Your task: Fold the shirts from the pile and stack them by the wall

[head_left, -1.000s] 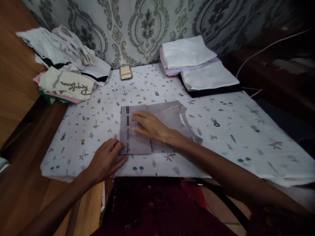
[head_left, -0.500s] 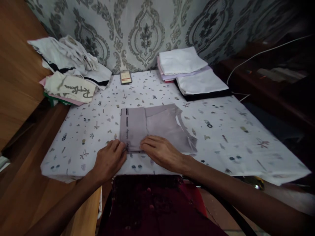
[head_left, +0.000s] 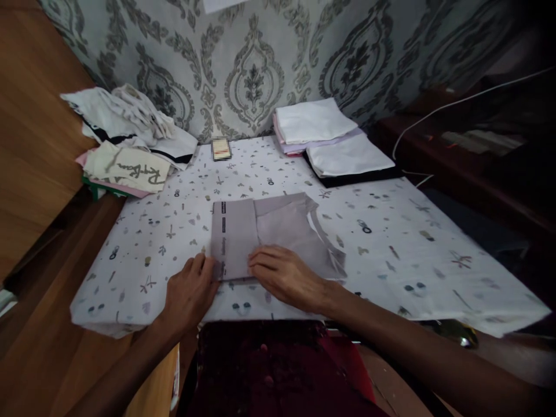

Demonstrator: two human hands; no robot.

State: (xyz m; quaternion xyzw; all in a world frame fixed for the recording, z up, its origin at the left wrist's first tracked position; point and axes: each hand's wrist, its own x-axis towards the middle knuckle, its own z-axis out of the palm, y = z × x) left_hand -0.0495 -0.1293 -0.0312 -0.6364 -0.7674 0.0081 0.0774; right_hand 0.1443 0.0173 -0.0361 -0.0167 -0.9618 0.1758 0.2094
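A grey T-shirt (head_left: 282, 229) lies partly folded before me, its neckline to the right. Its left end is turned over in a band with dark printing down the outer edge. At the near left corner of the shirt is my left hand (head_left: 191, 289), closed with its fingertips on the fabric. My right hand (head_left: 286, 277) rests on the near edge, where the turned band meets the rest of the shirt. Its fingers are bent together on the cloth, and the thumb is hidden.
A white patterned cloth (head_left: 377, 255) covers the table. Rumpled white clothes (head_left: 134, 116) and a cream printed garment (head_left: 125, 167) lie at back left. Folded white clothes (head_left: 317, 120) are stacked at back right. A small box (head_left: 221, 149) stands by the patterned curtain (head_left: 254, 75).
The view has tilted up a little, so everything sits lower. My left hand has shifted slightly left at the shirt's corner; my right hand stays at the same spot on it.
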